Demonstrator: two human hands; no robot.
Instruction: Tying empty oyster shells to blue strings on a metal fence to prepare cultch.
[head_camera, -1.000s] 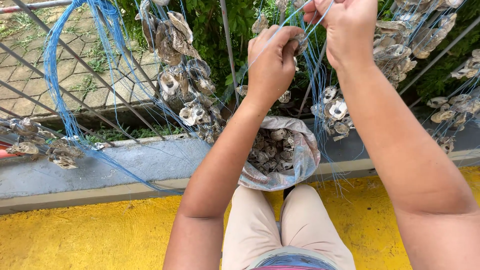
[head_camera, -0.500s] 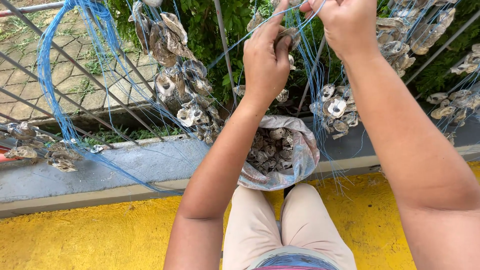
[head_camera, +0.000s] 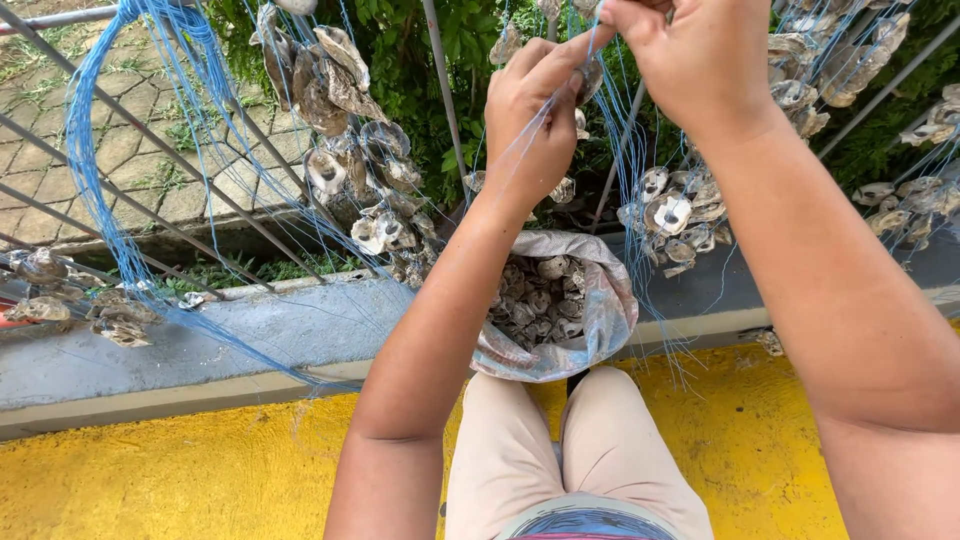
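Both hands up above the shell sack (head_camera: 600, 320): left hand (head_camera: 535, 115) and right hand (head_camera: 690, 60) pinching blue line (head_camera: 560, 110), stringing a shell; steady tension needed next.

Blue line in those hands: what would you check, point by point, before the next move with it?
1. Left hand pinching the blue line: ok.
2. Right hand gripping up top: ok.
3. Shell between the hands threaded: cannot tell.
4. Bag of shells open below the hands: ok.
5. Line free of the other strands: cannot tell.
6. Shell strings hanging on the fence: ok.
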